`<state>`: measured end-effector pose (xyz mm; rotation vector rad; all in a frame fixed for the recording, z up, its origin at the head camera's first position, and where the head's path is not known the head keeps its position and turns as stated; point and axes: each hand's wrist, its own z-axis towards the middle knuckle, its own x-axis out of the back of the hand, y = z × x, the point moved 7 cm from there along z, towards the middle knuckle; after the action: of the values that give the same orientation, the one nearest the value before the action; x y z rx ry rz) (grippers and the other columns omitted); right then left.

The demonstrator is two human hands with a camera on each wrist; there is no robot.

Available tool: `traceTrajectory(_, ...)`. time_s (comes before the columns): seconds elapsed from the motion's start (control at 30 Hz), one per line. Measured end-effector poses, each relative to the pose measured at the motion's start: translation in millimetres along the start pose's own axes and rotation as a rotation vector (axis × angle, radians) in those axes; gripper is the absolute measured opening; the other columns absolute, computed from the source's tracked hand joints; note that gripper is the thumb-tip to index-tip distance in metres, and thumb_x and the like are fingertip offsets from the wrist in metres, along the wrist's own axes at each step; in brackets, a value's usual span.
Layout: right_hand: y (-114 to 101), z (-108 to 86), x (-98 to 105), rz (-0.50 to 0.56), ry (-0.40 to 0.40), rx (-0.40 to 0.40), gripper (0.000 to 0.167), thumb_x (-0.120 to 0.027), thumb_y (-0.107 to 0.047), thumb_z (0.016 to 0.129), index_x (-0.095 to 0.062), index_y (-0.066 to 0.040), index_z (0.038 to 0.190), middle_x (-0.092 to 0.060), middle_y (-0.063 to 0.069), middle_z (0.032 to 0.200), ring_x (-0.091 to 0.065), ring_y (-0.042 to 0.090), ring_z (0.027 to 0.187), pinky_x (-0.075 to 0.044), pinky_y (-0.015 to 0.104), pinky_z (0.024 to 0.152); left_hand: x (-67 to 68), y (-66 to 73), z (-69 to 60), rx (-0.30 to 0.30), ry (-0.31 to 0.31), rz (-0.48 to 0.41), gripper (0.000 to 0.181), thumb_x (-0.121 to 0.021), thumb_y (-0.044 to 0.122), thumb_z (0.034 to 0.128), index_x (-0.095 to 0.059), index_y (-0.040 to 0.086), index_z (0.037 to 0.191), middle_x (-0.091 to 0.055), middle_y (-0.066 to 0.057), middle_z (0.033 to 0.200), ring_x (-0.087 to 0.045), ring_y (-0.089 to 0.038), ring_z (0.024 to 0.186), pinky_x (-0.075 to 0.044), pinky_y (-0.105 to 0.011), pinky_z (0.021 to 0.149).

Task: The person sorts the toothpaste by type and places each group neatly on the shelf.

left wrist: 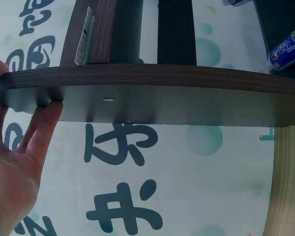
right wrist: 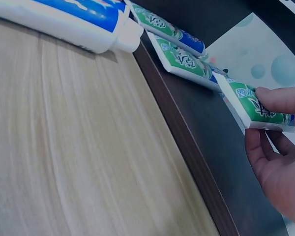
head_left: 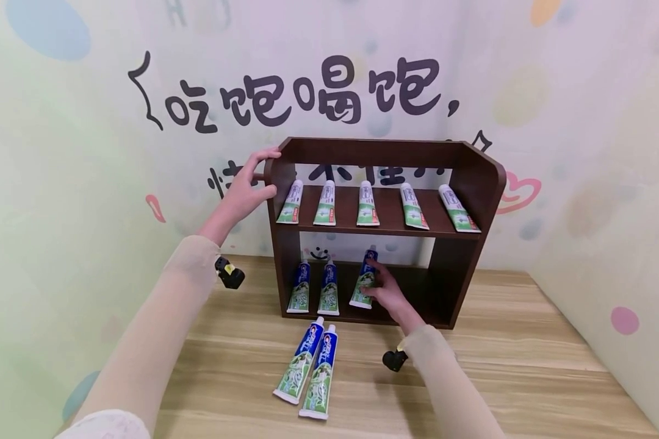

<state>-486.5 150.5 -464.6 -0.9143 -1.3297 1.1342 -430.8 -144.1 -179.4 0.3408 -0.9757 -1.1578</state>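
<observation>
My left hand [head_left: 244, 195] grips the upper left side panel of a dark brown two-tier shelf [head_left: 376, 151]. In the left wrist view its fingers [left wrist: 45, 129] lie against the panel's outer face. On the lower tier, my right hand [head_left: 387, 294] holds a blue and green toothpaste tube [head_left: 367, 279] between thumb and fingers, cap end toward the back. The right wrist view shows that tube's white flat end [right wrist: 232, 101] raised off the shelf board. Left of it, two like tubes, one [head_left: 328, 289] and another [head_left: 299, 289], lie on the lower tier.
Two more toothpaste tubes, one [head_left: 299, 363] and a second [head_left: 320, 378], lie side by side on the wooden table [head_left: 225, 378] before the shelf. Several white and green tubes [head_left: 367, 204] lie in a row on the upper tier. A lettered wall [head_left: 318, 36] stands behind.
</observation>
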Motion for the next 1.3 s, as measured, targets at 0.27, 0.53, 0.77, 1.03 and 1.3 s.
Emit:
traceTrajectory(0.27, -3, -2.2, -6, -0.054, -0.021, 0.062, 0.079, -0.07, 0.002, 0.083, -0.034, -0.016, 0.151, -0.048, 0.027, 0.133, -0.055, 0.034, 0.112, -0.053, 0.037, 0.083, 0.4, 3.0, -1.3, 0.016, -0.003, -0.007, 0.059, -0.055, 0.002, 0.086, -0.043, 0.014, 0.143, -0.031, -0.001, 0.162, -0.046, -0.037, 0.122, -0.037, -0.056, 0.105)
traceTrajectory(0.53, 4, -3.6, -17, -0.08, -0.087, 0.105, 0.089, -0.07, 0.011, 0.077, -0.028, -0.01, 0.153, -0.046, 0.029, 0.13, -0.06, 0.034, 0.104, -0.055, 0.037, 0.082, -0.4, 3.5, -2.7, 0.003, -0.005, 0.002, 0.059, -0.055, 0.002, 0.0864, -0.043, 0.011, 0.143, -0.031, -0.003, 0.162, -0.045, -0.036, 0.125, -0.035, -0.056, 0.107)
traceTrajectory(0.77, 5, -3.1, -17, -0.202, -0.124, 0.096, 0.091, -0.07, 0.006, 0.081, -0.024, -0.016, 0.156, -0.046, 0.026, 0.14, -0.057, 0.035, 0.114, -0.054, 0.043, 0.09, 0.2, 2.1, -0.6, 0.0, 0.0, 0.0, 0.058, -0.055, 0.002, 0.0863, -0.043, 0.013, 0.143, -0.032, -0.001, 0.162, -0.047, -0.036, 0.123, -0.039, -0.054, 0.102)
traceTrajectory(1.03, 8, -0.4, -16, -0.272, -0.144, 0.074, 0.093, -0.072, 0.001, 0.083, -0.021, -0.019, 0.158, -0.036, 0.023, 0.152, -0.05, 0.036, 0.125, -0.05, 0.047, 0.098, 0.8, 2.9, -0.1, -0.005, 0.001, -0.002, 0.058, -0.055, 0.002, 0.0862, -0.044, 0.013, 0.142, -0.032, -0.001, 0.162, -0.047, -0.035, 0.122, -0.04, -0.053, 0.1)
traceTrajectory(1.3, 13, 3.4, -9, -0.287, -0.205, 0.028, 0.092, -0.072, -0.002, 0.083, -0.022, -0.019, 0.158, -0.026, 0.022, 0.16, -0.04, 0.042, 0.139, -0.039, 0.055, 0.11, 0.6, 6.8, -2.4, -0.022, -0.002, -0.004, 0.058, -0.054, 0.001, 0.0861, -0.043, 0.01, 0.142, -0.032, -0.005, 0.162, -0.041, -0.031, 0.132, -0.037, -0.056, 0.105)
